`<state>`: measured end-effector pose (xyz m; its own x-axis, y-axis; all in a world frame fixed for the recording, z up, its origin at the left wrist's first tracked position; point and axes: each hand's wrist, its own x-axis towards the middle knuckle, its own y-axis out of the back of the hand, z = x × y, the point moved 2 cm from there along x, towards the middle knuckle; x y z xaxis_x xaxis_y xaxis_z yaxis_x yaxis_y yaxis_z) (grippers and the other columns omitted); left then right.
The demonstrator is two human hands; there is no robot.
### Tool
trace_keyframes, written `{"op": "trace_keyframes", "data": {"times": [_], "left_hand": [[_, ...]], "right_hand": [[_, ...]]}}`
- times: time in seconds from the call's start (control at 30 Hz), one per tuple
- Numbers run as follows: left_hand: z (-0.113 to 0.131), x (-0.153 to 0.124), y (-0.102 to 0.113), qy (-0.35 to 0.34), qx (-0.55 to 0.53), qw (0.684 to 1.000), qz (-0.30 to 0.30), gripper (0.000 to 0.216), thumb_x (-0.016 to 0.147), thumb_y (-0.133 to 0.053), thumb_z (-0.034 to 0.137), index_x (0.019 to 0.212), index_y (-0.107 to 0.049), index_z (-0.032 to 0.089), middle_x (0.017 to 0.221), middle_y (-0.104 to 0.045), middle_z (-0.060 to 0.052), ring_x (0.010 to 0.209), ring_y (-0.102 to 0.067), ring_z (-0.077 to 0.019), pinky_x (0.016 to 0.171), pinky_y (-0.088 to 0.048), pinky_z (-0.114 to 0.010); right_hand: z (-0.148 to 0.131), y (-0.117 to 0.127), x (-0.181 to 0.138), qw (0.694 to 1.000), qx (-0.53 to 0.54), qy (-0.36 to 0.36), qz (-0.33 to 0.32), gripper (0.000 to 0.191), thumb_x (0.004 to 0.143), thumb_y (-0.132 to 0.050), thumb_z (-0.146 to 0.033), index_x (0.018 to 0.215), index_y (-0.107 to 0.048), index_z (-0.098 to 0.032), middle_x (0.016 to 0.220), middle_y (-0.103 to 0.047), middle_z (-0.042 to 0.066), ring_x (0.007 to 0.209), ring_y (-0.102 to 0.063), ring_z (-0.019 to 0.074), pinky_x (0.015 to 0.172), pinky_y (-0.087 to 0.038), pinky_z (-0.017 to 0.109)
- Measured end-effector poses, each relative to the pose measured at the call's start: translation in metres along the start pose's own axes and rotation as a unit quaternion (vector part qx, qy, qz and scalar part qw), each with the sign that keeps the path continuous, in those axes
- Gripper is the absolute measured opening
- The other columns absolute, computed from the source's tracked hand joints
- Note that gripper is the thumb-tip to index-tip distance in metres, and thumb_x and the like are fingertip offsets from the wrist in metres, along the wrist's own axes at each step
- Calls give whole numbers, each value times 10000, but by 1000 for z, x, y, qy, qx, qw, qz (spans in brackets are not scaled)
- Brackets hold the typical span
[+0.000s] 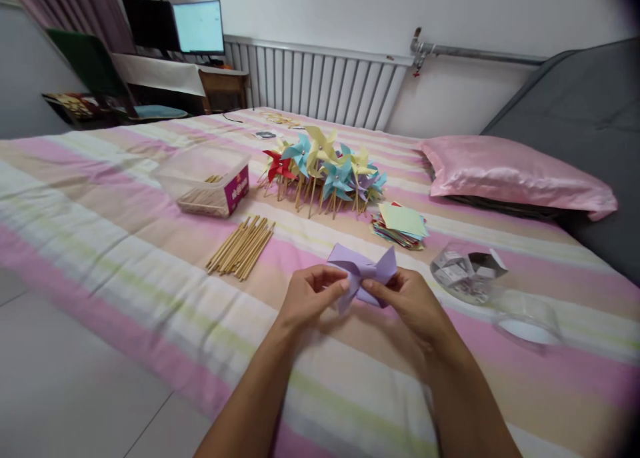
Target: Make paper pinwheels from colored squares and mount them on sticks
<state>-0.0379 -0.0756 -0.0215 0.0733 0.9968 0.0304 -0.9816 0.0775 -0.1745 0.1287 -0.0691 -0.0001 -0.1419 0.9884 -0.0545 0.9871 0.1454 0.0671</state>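
Note:
Between my two hands is a purple paper pinwheel point(369, 271), its blades folded in toward the middle. My left hand point(311, 293) pinches its left side between thumb and fingers. On the right, my right hand point(407, 299) presses its thumb near the pinwheel's centre, the fingers behind the paper. No stick shows on this pinwheel. Just beyond my hands lies a stack of coloured paper squares point(400, 223). A bundle of thin wooden sticks point(241, 248) rests on the bedspread to the left.
Finished pinwheels point(320, 161) on sticks cluster mid-bed. A clear plastic box point(200, 175) with more sticks stands behind the bundle. To the right are a round clear container point(463, 275) with small packets and a clear lid point(527, 321). A pink pillow point(520, 175) lies farther back.

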Motion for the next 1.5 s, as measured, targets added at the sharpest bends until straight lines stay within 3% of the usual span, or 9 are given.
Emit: {"op": "trace_keyframes", "data": {"times": [0.1, 0.17, 0.27, 0.33, 0.6, 0.93, 1.17, 1.33, 1.5], "left_hand": [[6, 2, 34, -56, 157, 971, 171, 259, 729, -665, 396, 769, -717, 146, 720, -685, -85, 668, -606, -194, 641, -442, -291], [8, 1, 57, -66, 339, 883, 318, 183, 743, -638, 335, 788, -728, 183, 719, -679, -77, 665, -592, -214, 660, -411, -321], [10, 1, 80, -71, 519, 759, 387, 172, 750, -582, 209, 824, -736, 199, 840, -680, -103, 825, -597, -271, 741, -389, -367], [10, 3, 89, -75, 574, 716, 389, 181, 740, -578, 183, 816, -742, 189, 855, -668, -113, 894, -581, -295, 799, -377, -396], [10, 10, 98, 80, 630, 674, 379, 194, 779, -590, 265, 830, -757, 182, 840, -689, -100, 896, -586, -285, 827, -372, -405], [14, 14, 100, 144, 652, 643, 377, 267, 787, -498, 240, 809, -735, 120, 828, -690, -148, 838, -628, -282, 769, -395, -385], [19, 10, 95, 39, 604, 687, 402, 235, 715, -529, 239, 777, -731, 134, 808, -683, -128, 831, -625, -277, 799, -407, -392], [18, 8, 71, -102, 408, 846, 329, 159, 671, -593, 248, 719, -705, 146, 709, -655, -57, 689, -591, -188, 676, -441, -301], [8, 9, 38, -33, 134, 986, 99, 176, 649, -692, 301, 699, -642, 140, 657, -651, -31, 600, -584, -138, 581, -440, -247]], "right_hand": [[4, 4, 2, 999, 25, -14, 29, 336, 568, -803, -418, 674, -646, -140, 565, -539, -17, 528, -426, 102, 510, -327, 242], [7, 4, 2, 999, 32, -21, 35, 350, 557, -811, -422, 692, -659, -137, 582, -557, -7, 538, -434, 106, 515, -330, 247], [9, 0, 2, 999, 35, -28, 21, 354, 564, -810, -426, 689, -660, -130, 590, -562, 3, 542, -434, 108, 520, -331, 253], [10, -3, 2, 999, 35, -30, 10, 355, 574, -805, -427, 699, -662, -126, 590, -561, 3, 544, -431, 107, 522, -329, 255], [6, -6, 1, 999, 34, -35, 2, 356, 567, -810, -424, 684, -658, -124, 560, -530, -20, 529, -412, 93, 513, -324, 241], [7, -5, 2, 999, 24, -35, 3, 366, 567, -805, -439, 710, -677, -128, 579, -556, -13, 531, -430, 96, 509, -329, 238], [8, -4, 2, 999, 29, -18, 2, 357, 584, -806, -435, 738, -706, -129, 601, -606, 10, 535, -474, 106, 511, -356, 241], [8, 5, 3, 998, 51, 26, -19, 293, 596, -816, -391, 751, -723, -160, 677, -666, 30, 590, -561, 139, 548, -428, 254], [-1, 16, 2, 986, 55, 153, -43, 178, 663, -787, -346, 702, -708, -191, 691, -653, 29, 590, -564, 137, 533, -452, 257]]}}
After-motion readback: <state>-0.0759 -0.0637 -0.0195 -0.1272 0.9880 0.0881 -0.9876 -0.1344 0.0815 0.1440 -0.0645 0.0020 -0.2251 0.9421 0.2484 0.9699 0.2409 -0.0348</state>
